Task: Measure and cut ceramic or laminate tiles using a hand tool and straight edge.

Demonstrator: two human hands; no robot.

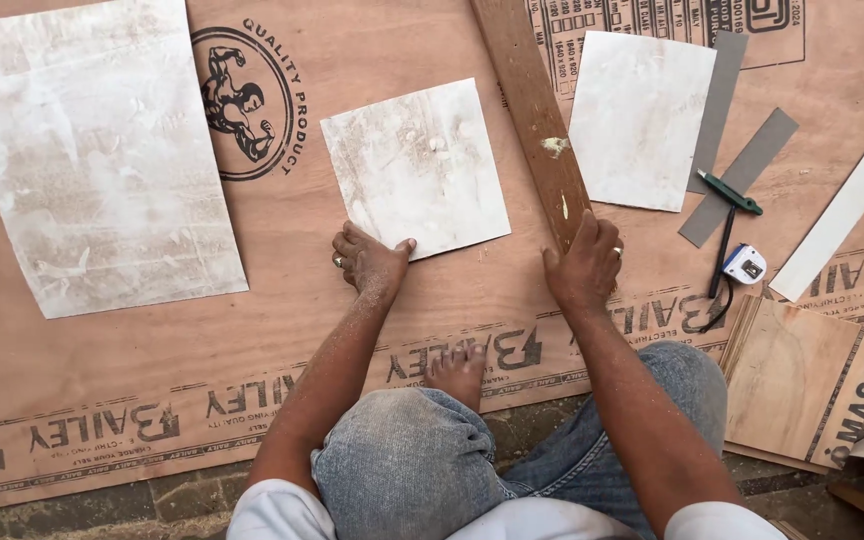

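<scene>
My left hand (370,260) rests on the plywood sheet (282,310), its thumb touching the near corner of a small square white laminate piece (415,166). My right hand (584,266) presses down on the near end of a long brown wooden batten (532,105) that runs away toward the top edge. Neither hand lifts anything. My bare foot (458,370) and my knees in jeans sit at the sheet's near edge.
A large white laminate sheet (97,150) lies at the left, another white piece (638,118) right of the batten. Two grey strips (742,172), a green-handled knife (730,192), a tape measure (745,264), a white strip (852,200) and stacked plywood offcuts (802,380) lie at the right.
</scene>
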